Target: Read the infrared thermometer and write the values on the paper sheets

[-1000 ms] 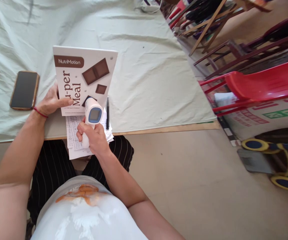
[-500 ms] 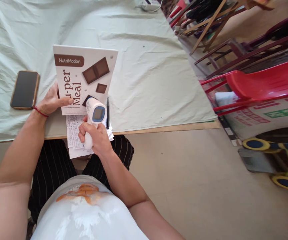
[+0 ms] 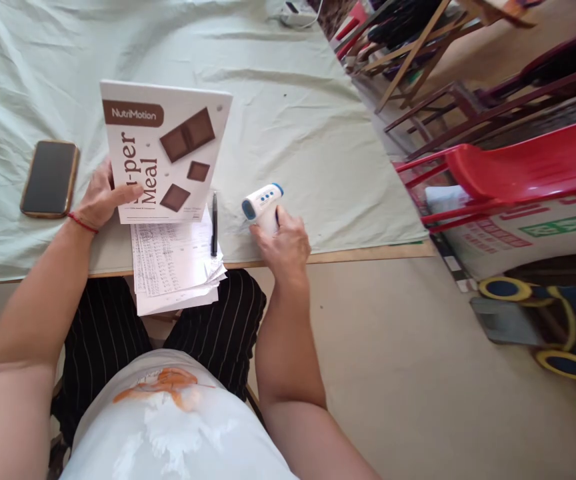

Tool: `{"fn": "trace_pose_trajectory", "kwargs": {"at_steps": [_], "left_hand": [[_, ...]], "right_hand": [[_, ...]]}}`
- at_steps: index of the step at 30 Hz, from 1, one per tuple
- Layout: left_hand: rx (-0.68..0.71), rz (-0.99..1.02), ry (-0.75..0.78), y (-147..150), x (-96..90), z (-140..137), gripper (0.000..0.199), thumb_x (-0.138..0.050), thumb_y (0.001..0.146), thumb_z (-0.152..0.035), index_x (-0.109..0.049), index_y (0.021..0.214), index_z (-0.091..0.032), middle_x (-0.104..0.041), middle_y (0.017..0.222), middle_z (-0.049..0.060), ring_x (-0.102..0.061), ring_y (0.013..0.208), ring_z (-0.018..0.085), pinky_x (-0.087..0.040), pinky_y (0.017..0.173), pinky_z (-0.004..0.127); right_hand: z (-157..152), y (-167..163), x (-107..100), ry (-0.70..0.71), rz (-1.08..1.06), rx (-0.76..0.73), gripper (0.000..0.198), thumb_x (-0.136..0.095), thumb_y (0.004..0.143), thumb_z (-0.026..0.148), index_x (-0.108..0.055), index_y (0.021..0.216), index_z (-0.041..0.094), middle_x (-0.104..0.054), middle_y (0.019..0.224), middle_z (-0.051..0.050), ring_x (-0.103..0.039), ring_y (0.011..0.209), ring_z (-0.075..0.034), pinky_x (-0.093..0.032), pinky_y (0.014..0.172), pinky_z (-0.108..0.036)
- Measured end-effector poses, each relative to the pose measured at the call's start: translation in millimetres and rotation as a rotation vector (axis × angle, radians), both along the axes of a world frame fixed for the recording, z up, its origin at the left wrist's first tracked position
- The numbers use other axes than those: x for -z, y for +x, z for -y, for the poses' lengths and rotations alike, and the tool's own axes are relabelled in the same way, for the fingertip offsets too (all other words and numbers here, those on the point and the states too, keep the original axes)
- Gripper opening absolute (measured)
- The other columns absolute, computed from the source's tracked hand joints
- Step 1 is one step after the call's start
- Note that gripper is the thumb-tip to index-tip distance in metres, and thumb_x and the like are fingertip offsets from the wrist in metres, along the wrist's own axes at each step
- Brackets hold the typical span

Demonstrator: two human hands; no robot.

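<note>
My left hand (image 3: pixel 105 197) grips the lower left edge of a white NutriMotion box (image 3: pixel 188 180) printed with brown chocolate pieces, the thumb lying across its front. The box is held upright, tilted a little. To its right, my right hand (image 3: pixel 285 247) is wrapped round the handle of a white and blue infrared thermometer (image 3: pixel 263 203), which lies sideways close to the tablecloth; whether it touches the cloth I cannot tell. Below the box, a stack of handwritten paper sheets (image 3: pixel 175 267) hangs over the table's front edge. A black pen (image 3: pixel 215 223) lies on the sheets.
A phone (image 3: pixel 51 179) lies left of my left hand on the pale green tablecloth (image 3: pixel 308 147). A white plug strip (image 3: pixel 298 13) sits at the far edge. Beyond the table's right side stand a red chair (image 3: pixel 518 173), a printed sack (image 3: pixel 543 230) and folded wooden furniture (image 3: pixel 418 53).
My right hand has carried the thermometer right, away from the box's front, and turned it on its side. The box has shifted slightly up and left in my left hand.
</note>
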State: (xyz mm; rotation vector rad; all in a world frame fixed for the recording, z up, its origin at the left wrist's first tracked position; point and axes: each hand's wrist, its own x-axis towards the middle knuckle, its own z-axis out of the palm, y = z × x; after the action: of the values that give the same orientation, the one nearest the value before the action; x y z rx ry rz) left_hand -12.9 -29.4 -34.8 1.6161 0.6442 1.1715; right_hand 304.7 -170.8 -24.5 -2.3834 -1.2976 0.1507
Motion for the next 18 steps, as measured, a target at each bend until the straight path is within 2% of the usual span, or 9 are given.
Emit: {"fn": "trace_pose_trajectory", "kwargs": {"at_steps": [3, 6, 9, 12, 13, 15, 18], "left_hand": [[-0.078, 0.072, 0.008, -0.6, 6.8, -7.0, 0.066, -0.096, 0.068, -0.061, -0.068, 0.112, -0.020, -0.077, 0.113, 0.007, -0.074, 0.099, 0.028, -0.060, 0.085, 0.040], [-0.169, 0.064, 0.048, -4.0, 12.1, -14.6, 0.077, -0.094, 0.068, -0.071, -0.060, 0.116, -0.022, -0.073, 0.116, 0.002, -0.070, 0.111, 0.026, -0.056, 0.096, 0.044], [-0.219, -0.037, 0.099, -11.2, 16.9, -21.0, 0.084, -0.091, 0.075, -0.073, -0.045, 0.122, -0.021, -0.067, 0.118, -0.003, -0.061, 0.123, 0.022, -0.049, 0.104, 0.045], [-0.220, -0.126, 0.197, -17.0, 20.9, -24.9, 0.079, -0.085, 0.085, -0.070, -0.038, 0.125, -0.022, -0.062, 0.121, -0.003, -0.057, 0.128, 0.023, -0.046, 0.106, 0.047], [-0.222, -0.134, 0.218, -17.7, 21.7, -25.6, 0.078, -0.085, 0.084, -0.070, -0.038, 0.126, -0.024, -0.062, 0.122, -0.002, -0.057, 0.128, 0.024, -0.047, 0.105, 0.047], [-0.229, -0.105, 0.228, -17.7, 22.1, -26.0, 0.081, -0.090, 0.078, -0.070, -0.041, 0.126, -0.027, -0.063, 0.123, 0.000, -0.059, 0.125, 0.027, -0.051, 0.101, 0.046], [-0.178, -0.061, 0.199, -16.8, 20.2, -25.2, 0.088, -0.094, 0.073, -0.065, -0.041, 0.135, -0.033, -0.063, 0.128, 0.001, -0.056, 0.128, 0.030, -0.050, 0.100, 0.046]], "right_hand": [[-0.5, 12.5, 11.0, -0.073, 0.090, 0.020, 0.040, -0.073, 0.083, 0.038, -0.070, 0.119, 0.021, -0.065, 0.107, -0.012, -0.058, 0.088, -0.024, -0.045, 0.075, -0.036], [-0.5, 19.1, 21.3, -0.033, 0.125, 0.026, 0.040, -0.073, 0.084, 0.042, -0.070, 0.117, 0.020, -0.064, 0.109, -0.013, -0.057, 0.092, -0.025, -0.049, 0.080, -0.039], [-1.0, 17.2, 26.8, 0.115, 0.165, 0.016, 0.044, -0.073, 0.085, 0.041, -0.068, 0.122, 0.019, -0.061, 0.119, -0.017, -0.056, 0.109, -0.032, -0.051, 0.092, -0.051], [-2.0, 4.6, 26.3, 0.320, 0.122, -0.053, 0.043, -0.069, 0.087, 0.033, -0.066, 0.127, 0.019, -0.058, 0.129, -0.019, -0.052, 0.124, -0.035, -0.047, 0.105, -0.060], [-2.6, -1.5, 25.5, 0.370, 0.074, -0.105, 0.039, -0.066, 0.087, 0.031, -0.066, 0.125, 0.019, -0.059, 0.127, -0.018, -0.054, 0.123, -0.034, -0.048, 0.106, -0.058], [-4.5, -14.9, 24.4, 0.415, -0.059, -0.230, 0.034, -0.062, 0.088, 0.030, -0.068, 0.119, 0.019, -0.064, 0.119, -0.014, -0.061, 0.108, -0.027, -0.053, 0.101, -0.051], [-9.7, -34.2, 25.3, 0.346, -0.237, -0.337, 0.036, -0.063, 0.088, 0.036, -0.069, 0.118, 0.016, -0.069, 0.103, -0.009, -0.061, 0.077, -0.018, -0.057, 0.085, -0.040]]}}
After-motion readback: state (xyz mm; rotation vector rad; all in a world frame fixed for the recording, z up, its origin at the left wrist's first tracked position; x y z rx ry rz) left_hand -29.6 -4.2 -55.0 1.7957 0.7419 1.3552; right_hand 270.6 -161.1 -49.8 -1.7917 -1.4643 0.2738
